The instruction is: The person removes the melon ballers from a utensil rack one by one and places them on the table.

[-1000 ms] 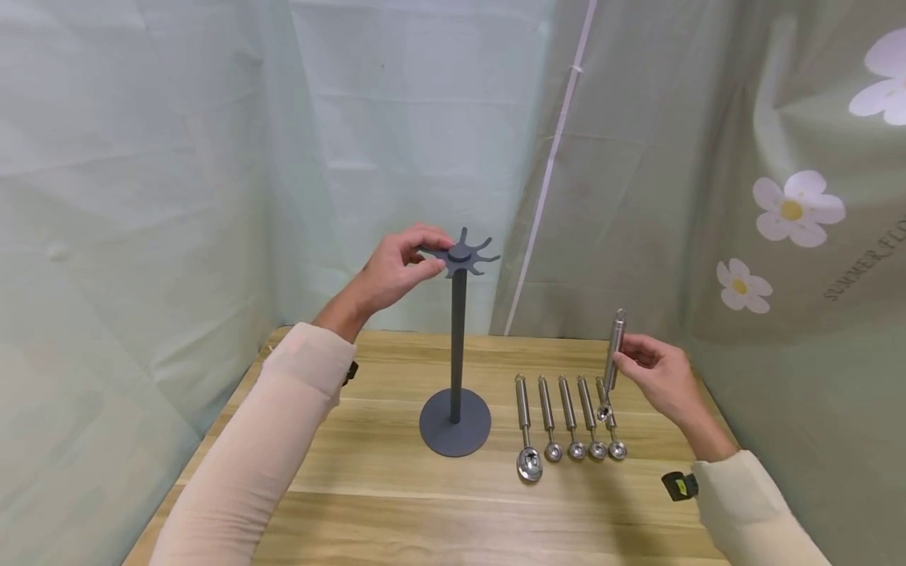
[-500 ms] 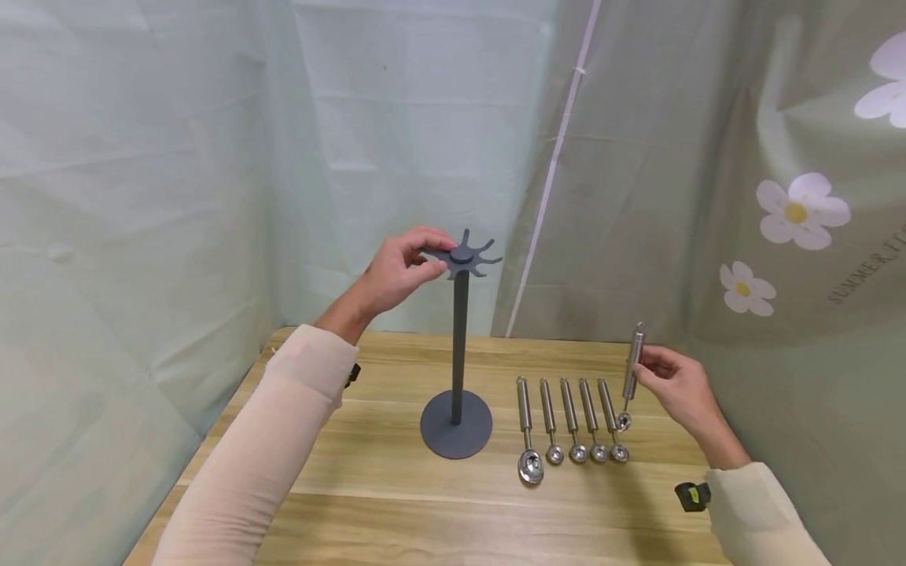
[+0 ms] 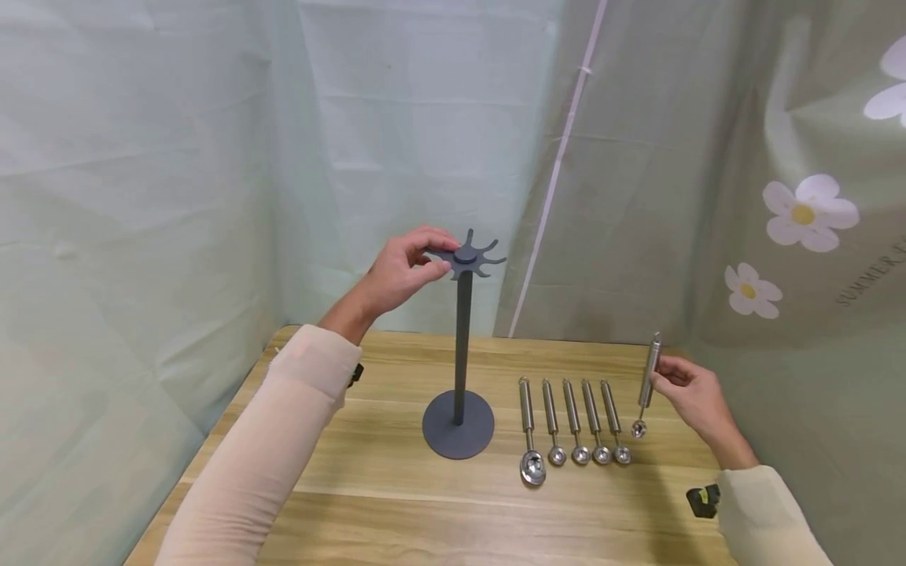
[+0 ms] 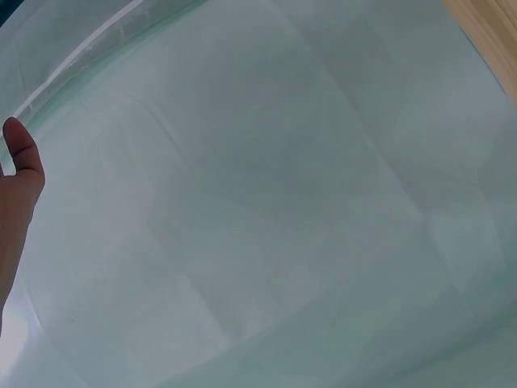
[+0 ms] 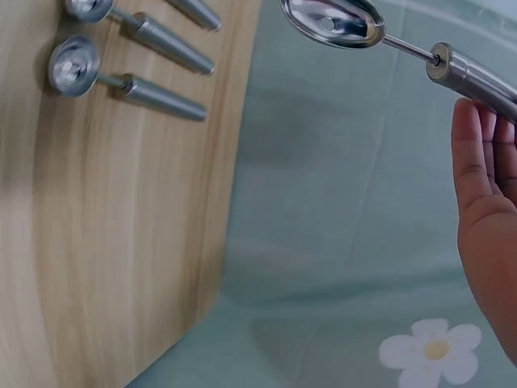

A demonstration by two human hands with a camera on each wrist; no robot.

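Soft, even light; faint shadows under the scoops [image 3: 573,420] on the table [image 3: 396,511]. Head view bends at edges; wrist views slightly blurred.

Makeshift recording booth: cloth backdrops [image 3: 177,157] enclosing wooden table [image 3: 396,511].

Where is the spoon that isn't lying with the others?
In the head view, the right hand holds that scoop upright at the table's right side, just right of the row of five scoops lying beside the grey stand.
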